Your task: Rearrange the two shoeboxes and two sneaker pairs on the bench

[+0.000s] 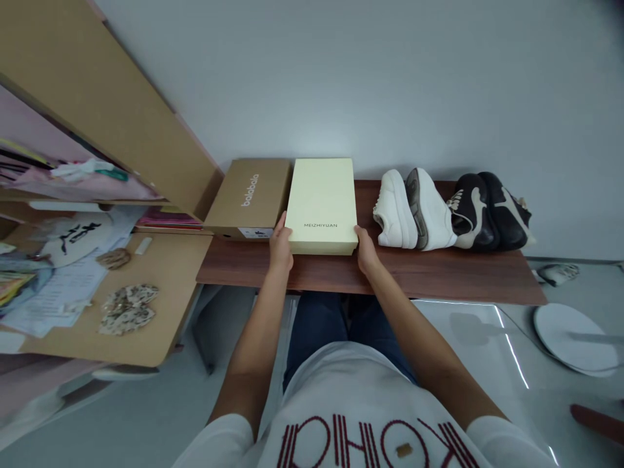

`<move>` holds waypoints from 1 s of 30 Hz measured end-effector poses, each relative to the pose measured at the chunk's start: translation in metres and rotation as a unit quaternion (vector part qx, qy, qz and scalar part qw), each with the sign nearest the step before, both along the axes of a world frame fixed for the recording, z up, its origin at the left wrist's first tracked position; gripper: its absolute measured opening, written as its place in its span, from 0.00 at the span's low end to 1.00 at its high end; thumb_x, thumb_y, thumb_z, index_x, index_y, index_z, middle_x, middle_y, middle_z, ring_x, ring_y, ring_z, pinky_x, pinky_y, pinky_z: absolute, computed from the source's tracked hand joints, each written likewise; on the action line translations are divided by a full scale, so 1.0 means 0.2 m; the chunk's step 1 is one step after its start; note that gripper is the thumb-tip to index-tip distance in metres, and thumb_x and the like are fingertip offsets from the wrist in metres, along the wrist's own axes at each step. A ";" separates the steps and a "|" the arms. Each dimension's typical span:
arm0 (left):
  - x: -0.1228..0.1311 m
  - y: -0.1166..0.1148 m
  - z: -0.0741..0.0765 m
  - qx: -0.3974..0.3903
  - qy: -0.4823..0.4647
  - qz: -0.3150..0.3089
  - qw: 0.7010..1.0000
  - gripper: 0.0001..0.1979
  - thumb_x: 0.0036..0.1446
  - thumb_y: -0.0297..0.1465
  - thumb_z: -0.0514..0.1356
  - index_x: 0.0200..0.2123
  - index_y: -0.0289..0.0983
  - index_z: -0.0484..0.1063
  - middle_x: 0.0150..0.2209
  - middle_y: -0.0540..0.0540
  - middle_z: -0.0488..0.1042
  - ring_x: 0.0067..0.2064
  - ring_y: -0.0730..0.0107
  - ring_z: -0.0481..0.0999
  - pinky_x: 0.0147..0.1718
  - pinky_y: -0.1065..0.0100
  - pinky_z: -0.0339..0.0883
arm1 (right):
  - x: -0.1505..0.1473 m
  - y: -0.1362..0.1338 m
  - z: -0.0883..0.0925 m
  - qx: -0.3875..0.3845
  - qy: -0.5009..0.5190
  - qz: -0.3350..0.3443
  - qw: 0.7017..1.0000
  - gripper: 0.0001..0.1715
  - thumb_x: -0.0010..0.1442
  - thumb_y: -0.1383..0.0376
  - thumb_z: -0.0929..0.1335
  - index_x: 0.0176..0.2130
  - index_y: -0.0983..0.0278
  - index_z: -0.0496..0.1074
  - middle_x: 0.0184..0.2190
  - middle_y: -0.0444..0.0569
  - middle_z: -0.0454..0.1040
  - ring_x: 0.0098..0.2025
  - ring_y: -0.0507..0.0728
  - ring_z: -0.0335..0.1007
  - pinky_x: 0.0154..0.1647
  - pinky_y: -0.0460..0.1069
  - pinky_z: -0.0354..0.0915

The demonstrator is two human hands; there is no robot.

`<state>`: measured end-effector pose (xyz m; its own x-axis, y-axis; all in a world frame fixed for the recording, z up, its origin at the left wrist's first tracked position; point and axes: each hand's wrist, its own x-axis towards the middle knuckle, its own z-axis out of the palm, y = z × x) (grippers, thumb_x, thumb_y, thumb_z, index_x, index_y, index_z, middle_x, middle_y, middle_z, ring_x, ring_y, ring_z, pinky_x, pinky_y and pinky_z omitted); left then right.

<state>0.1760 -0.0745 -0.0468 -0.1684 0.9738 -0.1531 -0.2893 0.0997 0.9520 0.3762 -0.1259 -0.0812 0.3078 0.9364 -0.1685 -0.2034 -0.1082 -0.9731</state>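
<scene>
A pale yellow shoebox (pixel 322 195) with a closed lid rests on the brown wooden shelf board (pixel 468 276). My left hand (pixel 281 246) grips its near left corner, and my right hand (pixel 365 249) presses against the near right corner. Both hands hold the box between them; parts of the fingers are hidden by its sides. Just left of it sits a brown shoebox (pixel 251 195) marked "balabala". To the right, a pair of white sneakers (pixel 397 208) stands beside a pair of black sneakers (pixel 480 211) with cream trim.
A tan desk (pixel 166 312) on the left bears papers, a white fan (pixel 78 240) and a patterned hair bow (pixel 129 309). A grey wall rises behind the board. On the floor at right are a round white base (pixel 575 338) and another shoe (pixel 559 273).
</scene>
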 end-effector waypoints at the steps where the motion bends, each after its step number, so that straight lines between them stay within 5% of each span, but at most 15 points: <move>1: 0.00 0.00 0.00 0.000 0.003 0.000 1.000 0.35 0.50 0.26 0.56 0.64 0.37 0.69 0.61 0.44 0.74 0.62 0.60 0.73 0.62 0.61 0.64 | 0.00 0.00 0.00 -0.002 -0.006 0.002 1.000 0.34 0.62 0.44 0.60 0.53 0.65 0.73 0.47 0.51 0.81 0.54 0.61 0.75 0.58 0.54 0.68; 8: 0.00 -0.05 0.01 0.025 0.103 0.019 0.994 0.32 0.56 0.28 0.55 0.65 0.37 0.67 0.65 0.41 0.69 0.65 0.61 0.69 0.65 0.60 0.61 | 0.03 -0.04 0.03 -0.014 -0.078 -0.018 0.997 0.41 0.62 0.42 0.60 0.62 0.64 0.67 0.67 0.55 0.66 0.69 0.60 0.60 0.69 0.57 0.57; 14: 0.07 -0.25 0.15 0.206 0.293 0.071 0.931 0.30 0.61 0.30 0.57 0.67 0.40 0.61 0.69 0.40 0.62 0.70 0.61 0.61 0.70 0.58 0.51 | 0.23 -0.20 0.20 0.056 -0.027 -0.023 0.998 0.37 0.61 0.44 0.65 0.62 0.59 0.68 0.69 0.51 0.63 0.71 0.59 0.57 0.70 0.58 0.55; 20: 0.40 -0.38 0.27 0.274 0.258 -0.072 0.924 0.28 0.66 0.34 0.55 0.68 0.46 0.57 0.70 0.42 0.61 0.70 0.59 0.61 0.68 0.53 0.55 | 0.52 -0.33 0.36 0.077 -0.046 -0.118 0.989 0.29 0.62 0.47 0.64 0.56 0.57 0.73 0.64 0.50 0.70 0.68 0.61 0.62 0.67 0.61 0.59; 26: 0.75 -0.38 0.09 0.230 0.228 -0.213 0.922 0.28 0.65 0.31 0.55 0.68 0.47 0.59 0.69 0.43 0.61 0.69 0.58 0.62 0.67 0.51 0.58 | 0.81 -0.42 0.32 0.057 -0.092 -0.210 0.972 0.26 0.58 0.50 0.67 0.52 0.58 0.75 0.59 0.50 0.74 0.64 0.61 0.67 0.64 0.60 0.63; 30: 0.88 -0.32 -0.07 0.127 0.260 -0.230 0.929 0.32 0.61 0.31 0.60 0.68 0.39 0.59 0.70 0.36 0.59 0.70 0.53 0.60 0.66 0.51 0.58 | 0.96 -0.41 0.22 0.017 -0.132 -0.231 0.964 0.31 0.56 0.49 0.69 0.53 0.64 0.75 0.53 0.55 0.77 0.57 0.63 0.73 0.62 0.61 0.65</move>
